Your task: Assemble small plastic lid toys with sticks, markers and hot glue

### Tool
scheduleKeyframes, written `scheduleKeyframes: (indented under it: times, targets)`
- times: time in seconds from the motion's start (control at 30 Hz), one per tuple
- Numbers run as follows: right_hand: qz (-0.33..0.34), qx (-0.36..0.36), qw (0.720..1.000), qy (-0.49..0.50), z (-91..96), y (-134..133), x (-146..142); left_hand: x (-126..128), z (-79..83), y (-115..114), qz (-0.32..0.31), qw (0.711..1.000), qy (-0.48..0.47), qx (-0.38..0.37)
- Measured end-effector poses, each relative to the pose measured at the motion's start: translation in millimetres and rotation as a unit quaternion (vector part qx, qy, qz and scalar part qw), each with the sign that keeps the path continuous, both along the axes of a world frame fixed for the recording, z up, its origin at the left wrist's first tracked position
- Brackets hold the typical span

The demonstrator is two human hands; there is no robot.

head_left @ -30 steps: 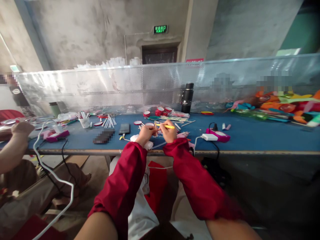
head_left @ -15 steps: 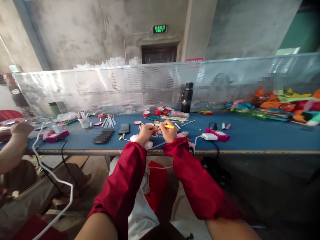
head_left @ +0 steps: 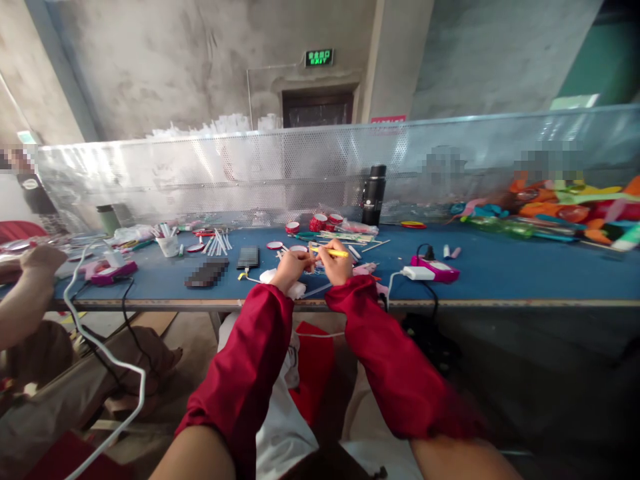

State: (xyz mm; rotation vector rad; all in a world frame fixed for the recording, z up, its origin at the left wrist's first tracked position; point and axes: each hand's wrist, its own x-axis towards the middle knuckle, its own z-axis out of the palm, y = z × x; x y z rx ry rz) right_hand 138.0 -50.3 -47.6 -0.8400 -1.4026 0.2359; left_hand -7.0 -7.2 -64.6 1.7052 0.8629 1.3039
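Observation:
Both my arms, in dark red sleeves, reach out to the blue table [head_left: 500, 270]. My right hand [head_left: 338, 265] is closed around a yellow pen-like stick [head_left: 334, 253] that points to the right. My left hand [head_left: 290, 268] is closed in a pinch right beside it, holding a small piece I cannot make out. The two hands nearly touch over the table's near edge. A white wad [head_left: 295, 288] lies under my left wrist.
A black flask [head_left: 375, 195] stands at the back by a perforated metal screen [head_left: 200, 173]. Red tape rolls [head_left: 320, 222], white sticks [head_left: 219, 243], a phone [head_left: 249, 257] and a pink device with white charger [head_left: 433, 270] lie around. Colourful toys [head_left: 565, 207] are piled right. Another person's arm [head_left: 27, 287] is at left.

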Motion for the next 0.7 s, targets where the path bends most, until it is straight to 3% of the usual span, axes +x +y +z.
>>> scheduleKeyframes:
  times: [0.7]
  targets:
    - [0.009,-0.002,1.000,0.009,-1.6,2.2,1.3,-0.8,-5.4,8.1,0.001,1.000,-0.011,-0.016]
